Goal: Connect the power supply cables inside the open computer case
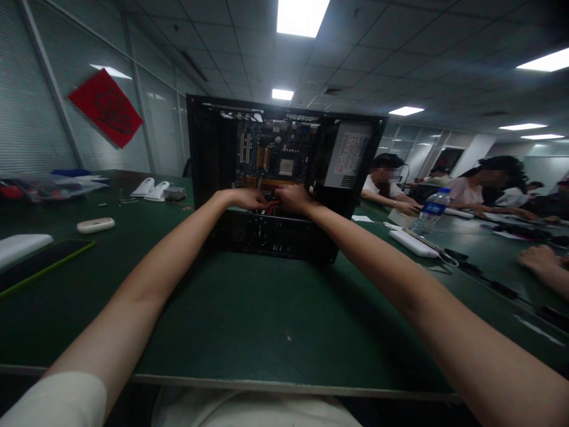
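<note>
A black computer case (275, 237) lies open towards me on the green table, tilted up. Inside it are a motherboard (251, 142) with a square silver processor (287, 166) and a labelled power supply (345, 155). Both my hands reach over the near panel into the case. Between them runs a bundle of red, yellow and dark power cables (272, 206). My left hand (249, 198) is closed with its fingertips at the cables' left side. My right hand (294, 198) has its fingers curled round them from the right. Their exact fingertip contact is partly hidden.
On the left lie a phone with a green edge (48, 264), a white oval object (95, 225), white items (155, 190) and plastic-wrapped parts (53, 187). A water bottle (432, 209) and a white power bank (412, 243) are to the right. Several people sit beyond; another person's hand (540, 261) rests at right.
</note>
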Action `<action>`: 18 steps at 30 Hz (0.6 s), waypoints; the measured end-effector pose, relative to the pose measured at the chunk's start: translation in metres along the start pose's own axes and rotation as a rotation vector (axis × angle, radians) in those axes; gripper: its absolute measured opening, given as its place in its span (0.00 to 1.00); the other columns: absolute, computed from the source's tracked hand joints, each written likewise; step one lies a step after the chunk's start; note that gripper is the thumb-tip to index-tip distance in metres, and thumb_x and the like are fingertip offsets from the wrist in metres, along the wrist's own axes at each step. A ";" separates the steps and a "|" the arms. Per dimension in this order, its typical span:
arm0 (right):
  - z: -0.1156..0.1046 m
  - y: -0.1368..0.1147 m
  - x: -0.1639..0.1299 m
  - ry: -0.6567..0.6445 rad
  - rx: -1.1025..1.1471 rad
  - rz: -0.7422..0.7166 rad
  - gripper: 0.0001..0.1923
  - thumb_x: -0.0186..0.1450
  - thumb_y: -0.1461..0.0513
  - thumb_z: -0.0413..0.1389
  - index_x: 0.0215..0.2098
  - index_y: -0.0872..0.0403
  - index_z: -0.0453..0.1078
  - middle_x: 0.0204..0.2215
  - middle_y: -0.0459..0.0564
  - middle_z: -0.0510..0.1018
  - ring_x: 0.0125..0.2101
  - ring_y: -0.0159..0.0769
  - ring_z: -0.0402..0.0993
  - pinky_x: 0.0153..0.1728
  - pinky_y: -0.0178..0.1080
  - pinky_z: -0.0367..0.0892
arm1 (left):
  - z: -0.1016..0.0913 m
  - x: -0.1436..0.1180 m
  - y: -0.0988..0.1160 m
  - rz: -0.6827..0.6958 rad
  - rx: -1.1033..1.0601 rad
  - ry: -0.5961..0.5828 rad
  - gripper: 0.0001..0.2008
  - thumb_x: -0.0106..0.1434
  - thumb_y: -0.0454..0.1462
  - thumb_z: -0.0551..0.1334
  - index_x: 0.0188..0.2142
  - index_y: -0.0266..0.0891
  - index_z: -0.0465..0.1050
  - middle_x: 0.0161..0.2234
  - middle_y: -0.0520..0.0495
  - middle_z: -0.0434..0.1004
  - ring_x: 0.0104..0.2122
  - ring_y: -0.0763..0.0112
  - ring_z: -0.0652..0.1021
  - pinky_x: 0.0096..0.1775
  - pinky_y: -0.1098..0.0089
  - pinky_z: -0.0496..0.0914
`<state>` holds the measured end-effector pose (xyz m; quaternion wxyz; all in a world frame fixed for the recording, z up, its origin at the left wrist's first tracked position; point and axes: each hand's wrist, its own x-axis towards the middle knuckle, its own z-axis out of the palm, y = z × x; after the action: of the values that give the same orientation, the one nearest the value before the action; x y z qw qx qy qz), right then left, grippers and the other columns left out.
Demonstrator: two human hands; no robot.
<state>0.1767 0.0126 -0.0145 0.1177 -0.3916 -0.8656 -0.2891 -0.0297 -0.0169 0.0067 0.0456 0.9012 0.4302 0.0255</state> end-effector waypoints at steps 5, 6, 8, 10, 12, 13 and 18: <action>0.001 0.002 -0.001 0.028 0.005 -0.021 0.13 0.69 0.56 0.56 0.47 0.56 0.73 0.48 0.58 0.78 0.45 0.49 0.76 0.37 0.40 0.62 | 0.001 0.002 -0.003 0.038 0.024 -0.012 0.21 0.66 0.46 0.54 0.41 0.35 0.81 0.31 0.45 0.79 0.29 0.68 0.71 0.32 0.69 0.59; 0.001 0.002 -0.002 0.039 0.009 -0.032 0.13 0.69 0.57 0.56 0.47 0.56 0.72 0.49 0.58 0.77 0.45 0.49 0.76 0.37 0.40 0.62 | 0.001 0.002 -0.004 0.043 0.024 -0.012 0.22 0.66 0.47 0.54 0.40 0.34 0.81 0.31 0.45 0.78 0.28 0.68 0.71 0.32 0.69 0.59; 0.001 0.002 -0.004 0.052 0.025 -0.062 0.14 0.69 0.58 0.57 0.49 0.57 0.71 0.50 0.58 0.76 0.45 0.48 0.76 0.38 0.40 0.62 | 0.002 0.003 -0.005 0.045 0.019 -0.012 0.23 0.66 0.48 0.53 0.38 0.34 0.81 0.29 0.45 0.77 0.27 0.68 0.69 0.31 0.68 0.58; 0.001 0.001 -0.007 0.050 0.043 -0.075 0.14 0.68 0.59 0.57 0.49 0.58 0.70 0.50 0.59 0.75 0.45 0.48 0.76 0.38 0.39 0.62 | 0.003 0.003 -0.006 0.046 0.019 -0.008 0.22 0.66 0.49 0.54 0.37 0.35 0.81 0.29 0.46 0.77 0.26 0.70 0.69 0.31 0.69 0.58; 0.000 0.000 -0.009 0.045 0.061 -0.061 0.14 0.68 0.59 0.58 0.48 0.58 0.70 0.49 0.59 0.75 0.46 0.48 0.75 0.38 0.39 0.62 | 0.002 0.003 -0.006 0.051 0.024 -0.010 0.21 0.66 0.48 0.54 0.38 0.36 0.81 0.29 0.47 0.77 0.26 0.70 0.69 0.31 0.69 0.57; 0.000 0.000 -0.009 0.042 0.070 -0.049 0.14 0.68 0.59 0.58 0.48 0.58 0.70 0.49 0.59 0.75 0.46 0.48 0.75 0.39 0.39 0.63 | 0.002 0.003 -0.006 0.051 0.024 -0.013 0.21 0.66 0.48 0.54 0.38 0.36 0.81 0.29 0.47 0.77 0.27 0.70 0.69 0.31 0.70 0.57; 0.002 0.000 -0.007 0.002 0.086 -0.037 0.13 0.67 0.60 0.59 0.47 0.59 0.70 0.49 0.60 0.75 0.48 0.48 0.73 0.41 0.40 0.63 | 0.000 0.001 -0.005 0.039 -0.001 -0.027 0.20 0.66 0.47 0.55 0.41 0.37 0.82 0.32 0.46 0.79 0.29 0.68 0.71 0.33 0.69 0.60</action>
<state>0.1814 0.0100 -0.0194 0.1296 -0.3697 -0.8842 -0.2542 -0.0324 -0.0131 0.0057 0.0514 0.9097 0.4118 0.0147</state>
